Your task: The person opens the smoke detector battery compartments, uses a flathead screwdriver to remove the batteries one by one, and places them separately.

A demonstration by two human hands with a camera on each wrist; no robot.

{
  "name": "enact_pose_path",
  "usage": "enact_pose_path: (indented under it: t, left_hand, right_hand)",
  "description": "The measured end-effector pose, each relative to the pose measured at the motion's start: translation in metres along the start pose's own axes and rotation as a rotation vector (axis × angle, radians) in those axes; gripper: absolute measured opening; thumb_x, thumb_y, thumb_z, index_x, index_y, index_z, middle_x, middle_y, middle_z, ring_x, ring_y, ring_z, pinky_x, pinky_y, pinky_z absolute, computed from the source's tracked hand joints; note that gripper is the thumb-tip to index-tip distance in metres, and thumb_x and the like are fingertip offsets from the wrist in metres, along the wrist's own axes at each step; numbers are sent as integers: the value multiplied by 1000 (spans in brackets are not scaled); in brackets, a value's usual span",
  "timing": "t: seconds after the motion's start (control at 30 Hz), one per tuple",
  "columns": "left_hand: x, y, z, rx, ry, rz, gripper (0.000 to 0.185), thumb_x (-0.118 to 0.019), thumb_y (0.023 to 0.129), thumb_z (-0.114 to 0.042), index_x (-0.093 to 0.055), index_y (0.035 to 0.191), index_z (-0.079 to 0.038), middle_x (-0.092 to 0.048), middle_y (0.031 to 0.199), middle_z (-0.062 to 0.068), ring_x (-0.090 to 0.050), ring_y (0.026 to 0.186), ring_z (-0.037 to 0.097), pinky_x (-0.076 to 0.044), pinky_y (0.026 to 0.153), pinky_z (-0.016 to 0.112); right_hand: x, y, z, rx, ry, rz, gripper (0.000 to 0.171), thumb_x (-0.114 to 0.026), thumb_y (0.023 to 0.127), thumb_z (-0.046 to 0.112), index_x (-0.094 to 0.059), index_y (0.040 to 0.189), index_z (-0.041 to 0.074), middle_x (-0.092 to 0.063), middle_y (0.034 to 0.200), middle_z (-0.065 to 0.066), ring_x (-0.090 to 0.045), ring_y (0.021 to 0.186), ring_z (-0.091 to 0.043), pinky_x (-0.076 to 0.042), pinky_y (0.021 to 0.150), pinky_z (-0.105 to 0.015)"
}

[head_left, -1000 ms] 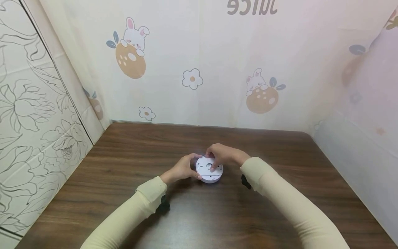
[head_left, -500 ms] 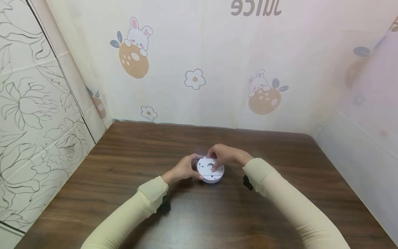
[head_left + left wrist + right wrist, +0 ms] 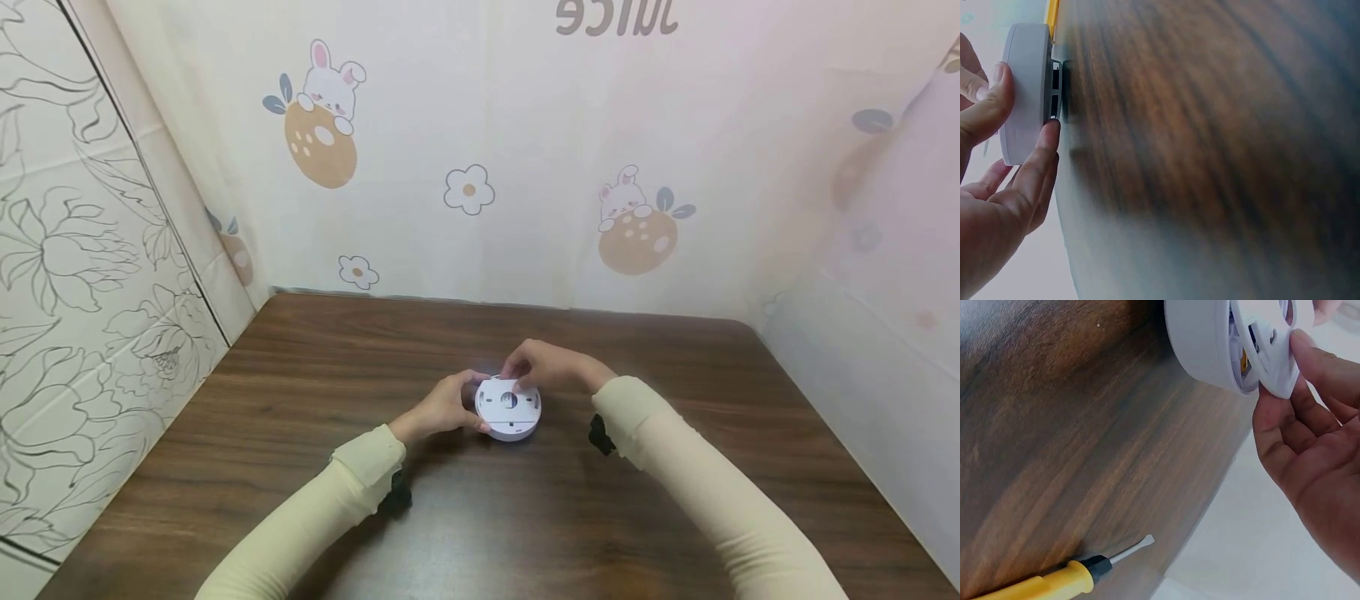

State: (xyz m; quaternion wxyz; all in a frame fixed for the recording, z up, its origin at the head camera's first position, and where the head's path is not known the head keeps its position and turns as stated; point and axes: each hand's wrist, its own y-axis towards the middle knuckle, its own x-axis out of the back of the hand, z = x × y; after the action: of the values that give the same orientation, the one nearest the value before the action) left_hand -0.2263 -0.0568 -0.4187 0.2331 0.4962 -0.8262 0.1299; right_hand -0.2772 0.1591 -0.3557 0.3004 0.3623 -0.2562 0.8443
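Two hands (image 3: pixel 442 408) (image 3: pixel 547 367) grip one white disc (image 3: pixel 508 410); one screwdriver (image 3: pixel 1054 580) nearby.

Head overlooks table (image 3: pixel 300 433); wrist views crowd close

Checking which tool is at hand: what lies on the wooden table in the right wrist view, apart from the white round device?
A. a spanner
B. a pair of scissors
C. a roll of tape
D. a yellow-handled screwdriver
D: a yellow-handled screwdriver with a flat metal tip lies on the table, away from the white round device.
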Motion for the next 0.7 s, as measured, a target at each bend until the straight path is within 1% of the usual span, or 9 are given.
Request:
enact_pose_path:
  t: [0.17,0.33,0.43,0.57,0.7]
  left_hand:
    - [0,0,-1,8,-10,-1,73,-87,68,-10,-50,131,-2,-56,125,13,-50,109,24,-39,102,46]
    - [0,0,-2,15,-4,-8,71,-87,67,-10,-51,127,0,-58,122,12,-51,109,24,-38,104,46]
    - [0,0,-2,16,-4,-15,71,-88,66,-9,-51,126,1,-59,116,11,-52,102,23,-42,99,43]
    - [0,0,-1,14,0,-13,71,-88,66,-10,-51,126,1,-61,110,10,-53,96,22,-46,90,40]
    - [1,-1,-1,20,6,-9,71,-88,67,-11,-50,127,1,-60,111,10,-54,97,22,-47,90,40]
  right_hand:
    - [2,-3,-1,0,98,1,20,-65,88,-1,-71,104,8,-67,94,0,-59,87,-18,-53,77,-31]
    - [5,-4,-6,0,130,-22,18,-65,89,3,-72,104,11,-68,94,1,-60,88,-19,-53,78,-32]
    - [7,-4,-9,-17,149,-44,17,-65,89,5,-72,104,11,-69,93,1,-61,87,-19,-52,79,-33]
    - [11,-4,-12,-47,164,-87,18,-65,89,5,-72,105,10,-69,93,0,-61,86,-20,-53,78,-33]
    - [13,-4,-14,-64,177,-126,19,-64,89,4,-72,106,8,-70,95,-2,-62,87,-21,-53,78,-33]
